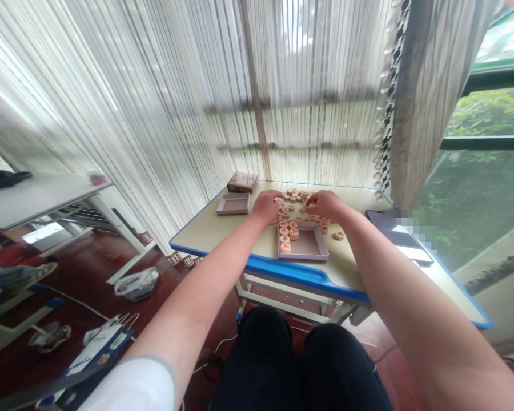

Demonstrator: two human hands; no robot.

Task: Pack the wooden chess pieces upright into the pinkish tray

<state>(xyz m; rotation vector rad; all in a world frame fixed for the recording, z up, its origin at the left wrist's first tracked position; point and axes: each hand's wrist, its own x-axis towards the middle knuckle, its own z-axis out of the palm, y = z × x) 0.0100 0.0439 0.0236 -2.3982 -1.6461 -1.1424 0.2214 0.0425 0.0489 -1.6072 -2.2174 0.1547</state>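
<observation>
Loose round wooden xiangqi pieces [294, 197] with red and dark characters lie spread on the table between and around my hands. My left hand [266, 205] reaches in at the left side of the spread. Its fingers are bent loosely, close to the pieces. On the other side, my right hand [325, 205] curves over the pieces with thumb and fingers apart. Nearer to me is a shallow pale purple box tray [310, 257]. Two columns of red-lettered pieces [285, 231] fill its left part. One dark-lettered piece [338, 235] lies right of the tray.
A second shallow tray [233, 204] and a brown box [242, 181] stand at the table's back left. A dark tablet or phone [398, 235] lies on the right. The table [201, 231] has a blue edge; curtains hang behind it. A plastic bag [137, 283] is on the floor.
</observation>
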